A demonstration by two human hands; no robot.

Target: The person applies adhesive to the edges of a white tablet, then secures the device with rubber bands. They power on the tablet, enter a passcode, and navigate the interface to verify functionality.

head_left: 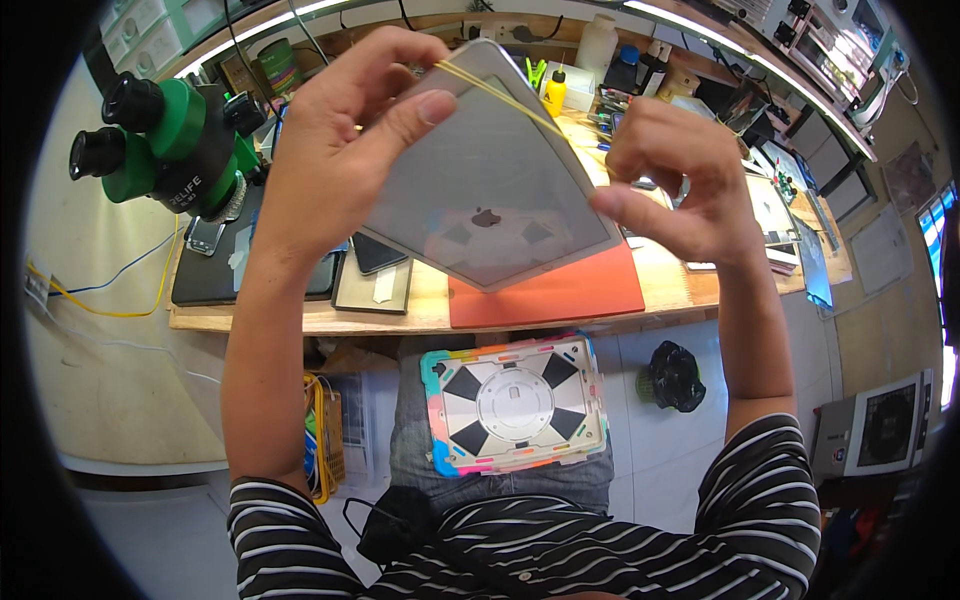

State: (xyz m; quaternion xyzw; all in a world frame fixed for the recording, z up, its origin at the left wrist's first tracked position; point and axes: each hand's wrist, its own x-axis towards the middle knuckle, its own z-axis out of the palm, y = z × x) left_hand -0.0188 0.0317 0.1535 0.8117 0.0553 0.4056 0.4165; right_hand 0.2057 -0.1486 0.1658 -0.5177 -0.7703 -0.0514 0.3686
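Note:
My left hand (345, 140) grips a silver-grey tablet (470, 170) by its upper left side, thumb on the back. The tablet is raised and tilted above the bench, its shiny back toward me. Yellow rubber bands (500, 90) stretch across its upper part, passing under my left fingers. At the tablet's right edge is my right hand (680, 180), fingers curled and thumb tip against or just by the edge; what they pinch is hidden. On my lap lies a multicoloured tablet case (515, 405) with a round ring in its middle, mirrored in the tablet's back.
An orange-red mat (550, 292) lies on the wooden bench (420, 318) below the tablet. A green and black microscope (175, 140) stands at the left. Phones (378, 252), bottles (555, 90) and tools crowd the bench. A bin with a black bag (675, 378) stands on the floor.

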